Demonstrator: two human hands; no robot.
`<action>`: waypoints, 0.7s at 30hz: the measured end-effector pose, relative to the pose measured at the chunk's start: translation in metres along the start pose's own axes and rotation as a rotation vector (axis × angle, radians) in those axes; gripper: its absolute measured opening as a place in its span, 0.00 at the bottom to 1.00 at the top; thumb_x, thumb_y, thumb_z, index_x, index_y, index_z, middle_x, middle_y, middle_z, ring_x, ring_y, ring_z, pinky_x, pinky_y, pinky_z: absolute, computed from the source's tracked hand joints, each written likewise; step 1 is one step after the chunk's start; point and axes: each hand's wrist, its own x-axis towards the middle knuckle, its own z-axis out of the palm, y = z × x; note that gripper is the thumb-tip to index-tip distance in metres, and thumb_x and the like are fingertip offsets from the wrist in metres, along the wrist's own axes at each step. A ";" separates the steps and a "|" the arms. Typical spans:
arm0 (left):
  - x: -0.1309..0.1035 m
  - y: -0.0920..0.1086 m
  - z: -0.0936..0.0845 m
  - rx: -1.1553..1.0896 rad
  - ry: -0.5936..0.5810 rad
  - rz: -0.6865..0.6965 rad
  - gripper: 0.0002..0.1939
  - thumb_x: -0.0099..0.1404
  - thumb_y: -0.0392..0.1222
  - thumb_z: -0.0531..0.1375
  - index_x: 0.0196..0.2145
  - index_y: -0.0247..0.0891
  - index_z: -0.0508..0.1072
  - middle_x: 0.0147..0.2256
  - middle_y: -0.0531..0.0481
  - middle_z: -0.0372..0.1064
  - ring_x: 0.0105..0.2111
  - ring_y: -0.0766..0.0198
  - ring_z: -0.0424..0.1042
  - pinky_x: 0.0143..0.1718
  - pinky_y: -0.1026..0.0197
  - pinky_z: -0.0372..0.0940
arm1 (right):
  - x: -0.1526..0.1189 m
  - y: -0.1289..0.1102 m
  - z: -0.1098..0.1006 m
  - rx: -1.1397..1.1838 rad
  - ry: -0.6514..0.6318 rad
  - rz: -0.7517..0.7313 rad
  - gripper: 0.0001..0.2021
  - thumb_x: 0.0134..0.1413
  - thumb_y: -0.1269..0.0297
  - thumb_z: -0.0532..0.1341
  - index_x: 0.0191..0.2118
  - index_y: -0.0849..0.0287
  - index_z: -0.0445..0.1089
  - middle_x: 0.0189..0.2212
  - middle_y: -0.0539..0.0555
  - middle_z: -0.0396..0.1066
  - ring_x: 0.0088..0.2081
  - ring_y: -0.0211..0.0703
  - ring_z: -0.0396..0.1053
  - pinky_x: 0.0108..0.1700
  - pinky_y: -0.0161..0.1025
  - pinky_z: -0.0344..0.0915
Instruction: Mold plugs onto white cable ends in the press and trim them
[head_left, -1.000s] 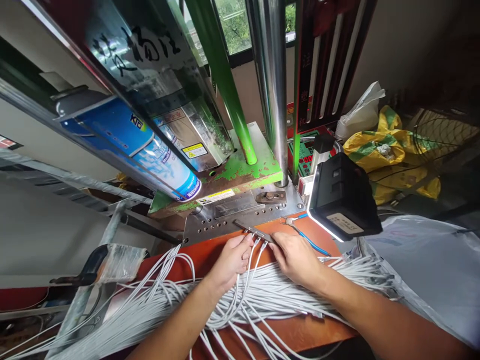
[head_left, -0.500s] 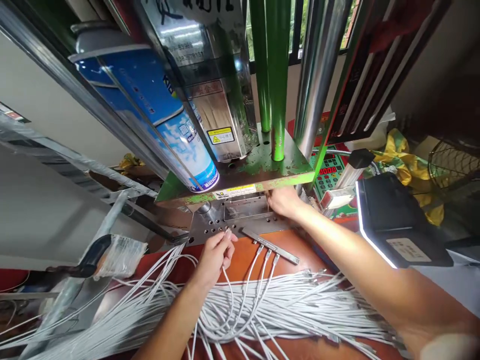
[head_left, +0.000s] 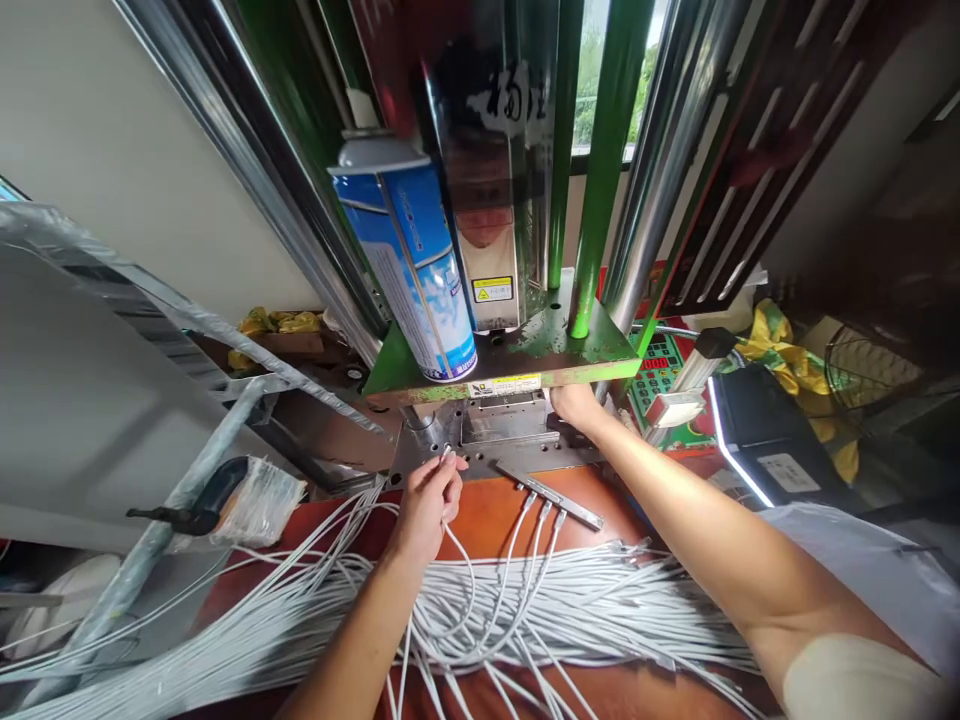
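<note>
White cable (head_left: 459, 545) is lying limp and light across the orange bench (head_left: 487, 510); best gripped just behind the plug. Left hand (head_left: 429, 497) is pinching its end. Right hand (head_left: 574, 405) is reaching into the press fixture (head_left: 502, 425), grip probably closed, hard to tell.

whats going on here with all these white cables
A person is at a green press machine. The left hand pinches the end of one white cable near the metal base plate, above a big bundle of white cables. The right hand reaches under the press onto the mould block. A metal bar with three cable ends plugged in lies on the orange table.
</note>
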 end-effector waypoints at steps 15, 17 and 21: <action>-0.026 0.027 0.047 0.446 -0.011 0.455 0.14 0.62 0.50 0.71 0.39 0.37 0.82 0.30 0.50 0.76 0.30 0.65 0.70 0.37 0.64 0.67 | -0.151 -0.024 -0.065 0.084 0.091 -0.061 0.11 0.76 0.58 0.48 0.42 0.54 0.63 0.38 0.55 0.67 0.39 0.47 0.68 0.45 0.44 0.68; -0.030 0.030 0.064 0.618 -0.055 0.601 0.15 0.65 0.47 0.69 0.46 0.37 0.82 0.35 0.47 0.80 0.31 0.63 0.73 0.40 0.61 0.68 | -0.158 -0.027 -0.066 0.057 0.089 -0.086 0.11 0.76 0.59 0.48 0.43 0.55 0.64 0.39 0.56 0.66 0.40 0.49 0.67 0.45 0.46 0.67; -0.035 0.037 0.086 0.746 -0.187 0.722 0.13 0.72 0.44 0.62 0.32 0.36 0.81 0.30 0.47 0.79 0.30 0.62 0.74 0.37 0.62 0.68 | -0.165 -0.029 -0.064 -0.011 0.092 -0.087 0.12 0.76 0.59 0.47 0.42 0.55 0.64 0.39 0.57 0.65 0.41 0.51 0.66 0.46 0.48 0.67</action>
